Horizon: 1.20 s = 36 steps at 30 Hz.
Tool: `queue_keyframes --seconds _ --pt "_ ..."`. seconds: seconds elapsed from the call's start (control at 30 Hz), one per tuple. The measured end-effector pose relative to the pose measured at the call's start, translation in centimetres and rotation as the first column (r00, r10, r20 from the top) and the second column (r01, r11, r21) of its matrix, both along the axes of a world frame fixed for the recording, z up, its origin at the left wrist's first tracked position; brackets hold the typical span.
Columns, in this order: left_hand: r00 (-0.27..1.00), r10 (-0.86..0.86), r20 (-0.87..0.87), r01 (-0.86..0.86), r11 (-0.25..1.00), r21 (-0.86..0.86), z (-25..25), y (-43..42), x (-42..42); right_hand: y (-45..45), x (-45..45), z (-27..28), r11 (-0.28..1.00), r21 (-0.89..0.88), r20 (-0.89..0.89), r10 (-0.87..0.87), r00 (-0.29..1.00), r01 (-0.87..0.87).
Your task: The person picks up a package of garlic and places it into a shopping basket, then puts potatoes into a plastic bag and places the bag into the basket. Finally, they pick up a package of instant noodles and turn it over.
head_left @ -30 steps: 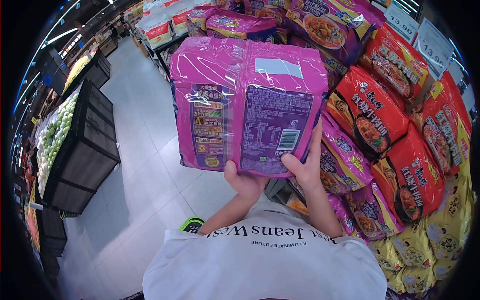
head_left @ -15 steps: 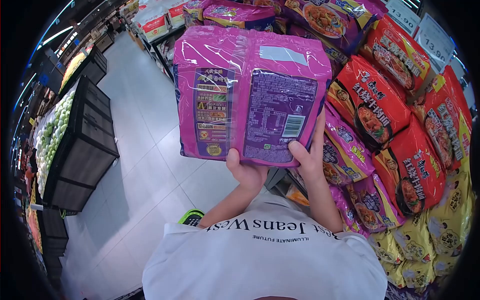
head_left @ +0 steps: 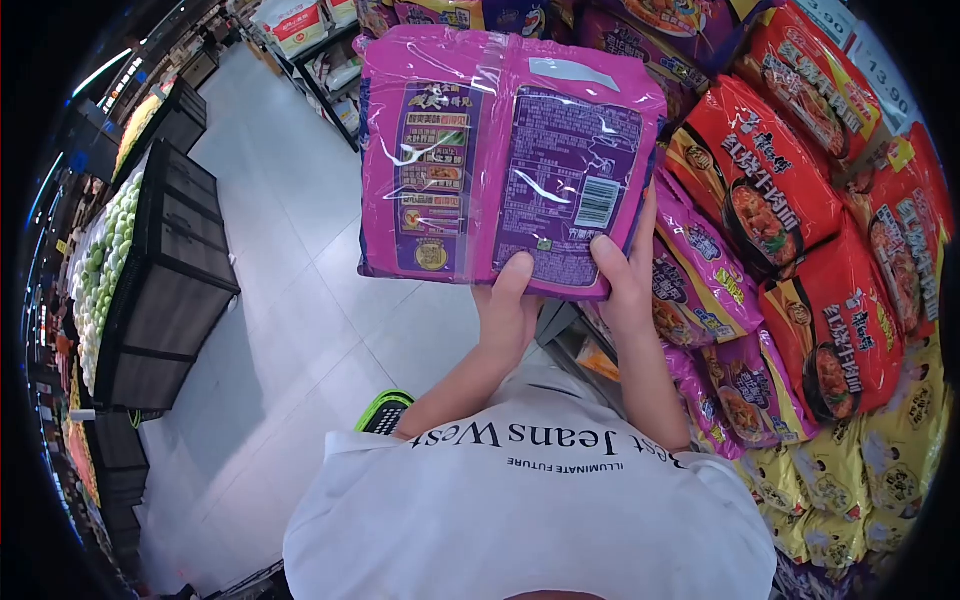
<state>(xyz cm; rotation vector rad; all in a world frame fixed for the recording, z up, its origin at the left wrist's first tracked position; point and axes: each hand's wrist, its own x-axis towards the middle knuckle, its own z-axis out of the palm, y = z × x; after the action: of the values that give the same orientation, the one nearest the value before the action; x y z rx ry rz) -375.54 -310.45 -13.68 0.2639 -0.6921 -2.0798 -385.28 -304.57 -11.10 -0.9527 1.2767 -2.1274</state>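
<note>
A large purple multipack of instant noodles (head_left: 430, 110) is held up in front of my chest, its printed back with barcode facing me. My left hand (head_left: 508, 305) grips the bottom edge near the middle, thumb on the printed side. At the lower right corner, my right hand (head_left: 630, 270) holds the pack with its thumb over the front and fingers up along the side. The fingers under and behind the pack are mostly hidden.
To the right are stacked red noodle packs (head_left: 755, 190), purple noodle packs (head_left: 700, 260) and yellow packs (head_left: 830, 480). Price signs (head_left: 880, 70) stand behind them. A dark produce stand (head_left: 175, 280) is at the left across the tiled floor (head_left: 290, 330).
The noodle pack has risen slightly in view and its top tilts a little differently, with glare shifting over the print. My left thumb now lies further up on the pack.
</note>
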Motion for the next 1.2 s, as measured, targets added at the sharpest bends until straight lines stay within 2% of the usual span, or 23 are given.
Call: queue_keyframes --seconds 0.1,0.3,0.4,0.9,1.0,1.1,1.2 --pt "1.000 -0.021 0.007 0.021 1.000 0.017 0.4 -0.1 0.0 -0.2 -0.2 -0.3 1.000 -0.019 0.013 -0.002 1.000 0.002" --pt "1.000 0.000 0.024 0.002 0.998 -0.070 0.7 -0.1 -0.6 -0.3 -0.4 -0.4 0.999 -0.033 0.074 -0.039 0.996 0.041" --pt "0.999 -0.022 0.030 0.023 0.999 -0.048 0.8 -0.3 -0.6 -0.7 -0.3 -0.4 0.995 -0.005 0.012 -0.099 0.995 0.099" --pt "0.998 -0.028 0.054 0.030 0.999 -0.043 0.3 -0.8 -0.6 -1.3 -0.1 -0.2 0.987 0.013 -0.057 -0.162 0.985 0.163" --pt "0.997 -0.056 0.053 0.059 0.997 -0.058 0.1 -1.0 -0.3 -1.2 -0.1 -0.2 0.989 0.041 -0.031 -0.143 0.989 0.144" --pt "0.999 -0.030 0.042 0.033 0.997 -0.069 -0.2 -1.2 -0.5 -1.1 -0.6 -0.6 0.997 -0.025 0.052 -0.068 0.996 0.069" --pt "0.998 -0.036 0.048 0.038 0.998 -0.042 -0.3 -1.1 -0.4 -1.6 -0.2 -0.4 0.989 0.004 -0.033 -0.151 0.988 0.151"
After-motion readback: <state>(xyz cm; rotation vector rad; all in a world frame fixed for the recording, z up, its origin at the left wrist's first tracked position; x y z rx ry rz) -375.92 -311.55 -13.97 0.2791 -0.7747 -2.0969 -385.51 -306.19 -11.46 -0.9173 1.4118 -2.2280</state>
